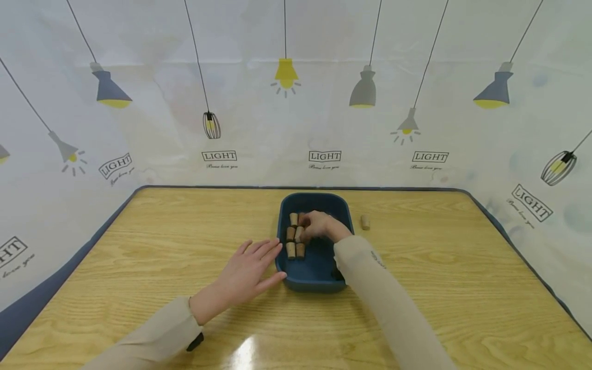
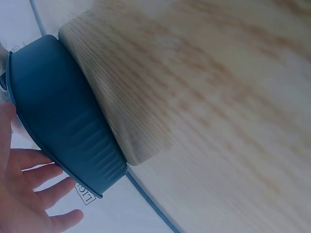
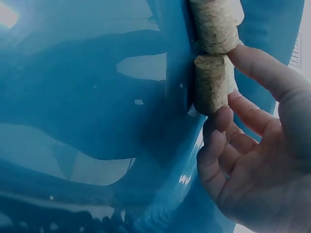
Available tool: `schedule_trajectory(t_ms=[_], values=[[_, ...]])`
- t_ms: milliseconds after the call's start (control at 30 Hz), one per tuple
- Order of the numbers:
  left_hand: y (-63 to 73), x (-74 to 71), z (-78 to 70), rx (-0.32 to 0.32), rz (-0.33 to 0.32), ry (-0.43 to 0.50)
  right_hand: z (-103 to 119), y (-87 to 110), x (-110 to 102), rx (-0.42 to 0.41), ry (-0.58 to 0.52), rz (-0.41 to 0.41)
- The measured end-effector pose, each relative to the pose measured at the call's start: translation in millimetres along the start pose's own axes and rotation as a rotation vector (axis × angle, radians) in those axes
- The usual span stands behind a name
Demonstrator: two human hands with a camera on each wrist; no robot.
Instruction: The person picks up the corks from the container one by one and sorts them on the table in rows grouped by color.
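Observation:
A deep blue tray (image 1: pixel 316 275) stands on the wooden table, with several tapered corks (image 1: pixel 290 250) lined up in two columns along its left side. My right hand (image 1: pixel 319 225) reaches in over the tray's right wall and pinches a cork (image 3: pixel 210 85) with curled fingers at the far end of the second column. In the right wrist view another cork (image 3: pixel 214 24) lies end to end with it. My left hand (image 1: pixel 247 270) rests at the tray's left rim, fingers spread and fairly straight; the left wrist view shows the fingertips (image 2: pixel 58 170) along that edge.
One loose cork (image 1: pixel 365 222) stands on the table (image 1: pixel 439 257) just right of the tray. A pale backdrop (image 1: pixel 259 128) printed with hanging lamps rises behind the table's far edge and along both sides.

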State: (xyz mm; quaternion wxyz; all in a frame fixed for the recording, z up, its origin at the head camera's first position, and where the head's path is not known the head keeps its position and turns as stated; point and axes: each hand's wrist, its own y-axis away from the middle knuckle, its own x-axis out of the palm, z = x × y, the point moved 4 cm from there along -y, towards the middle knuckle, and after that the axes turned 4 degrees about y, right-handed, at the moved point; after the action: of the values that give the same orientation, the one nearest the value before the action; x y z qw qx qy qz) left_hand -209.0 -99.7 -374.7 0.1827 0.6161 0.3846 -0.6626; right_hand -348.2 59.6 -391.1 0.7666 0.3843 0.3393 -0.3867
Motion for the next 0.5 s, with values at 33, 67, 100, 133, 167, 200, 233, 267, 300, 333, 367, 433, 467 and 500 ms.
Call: schedule_trajectory(t_ms=[33,67,100,133,167,200,233,267,300,333,367,433,467,500], values=[[0.1,0.0,-0.1,0.0,0.0,0.0,0,-0.2,0,0.001,0.001,-0.004],[0.1,0.0,-0.2,-0.001,0.0,0.001,0,-0.7,1,0.002,0.005,-0.008],[0.1,0.1,-0.2,-0.001,-0.001,0.003,0,-1.1,1,0.006,0.004,-0.008],[0.1,0.2,-0.1,-0.001,-0.002,0.003,0,-1.3,2,0.012,-0.003,-0.007],[0.2,0.3,-0.1,-0.001,-0.003,0.005,-1,-2.0,2,0.02,-0.009,-0.005],[0.3,0.4,0.0,-0.001,-0.004,0.007,-1,-2.6,3,0.028,-0.011,-0.002],[0.3,0.6,0.1,0.0,-0.004,0.009,-2,-3.6,3,0.032,-0.021,0.005],[0.3,0.7,0.2,0.0,-0.004,0.012,-2,-4.6,3,0.03,-0.021,0.009],[0.4,0.9,0.3,0.0,-0.004,0.014,-3,-5.7,3,0.029,-0.019,0.013],[0.4,0.9,0.4,0.0,-0.003,0.017,-4,-6.9,3,0.024,-0.014,0.016],[0.4,1.0,0.5,0.0,-0.001,0.019,-6,-9.6,3,-0.008,-0.007,0.017],[0.3,1.4,0.7,0.001,0.0,0.02,-7,-11.1,2,-0.027,0.001,0.022],[0.1,1.5,0.7,0.0,0.001,0.018,-7,-11.4,2,-0.033,0.004,0.023],[0.1,1.5,0.6,0.001,0.002,0.017,-7,-11.3,2,-0.037,0.001,0.024]])
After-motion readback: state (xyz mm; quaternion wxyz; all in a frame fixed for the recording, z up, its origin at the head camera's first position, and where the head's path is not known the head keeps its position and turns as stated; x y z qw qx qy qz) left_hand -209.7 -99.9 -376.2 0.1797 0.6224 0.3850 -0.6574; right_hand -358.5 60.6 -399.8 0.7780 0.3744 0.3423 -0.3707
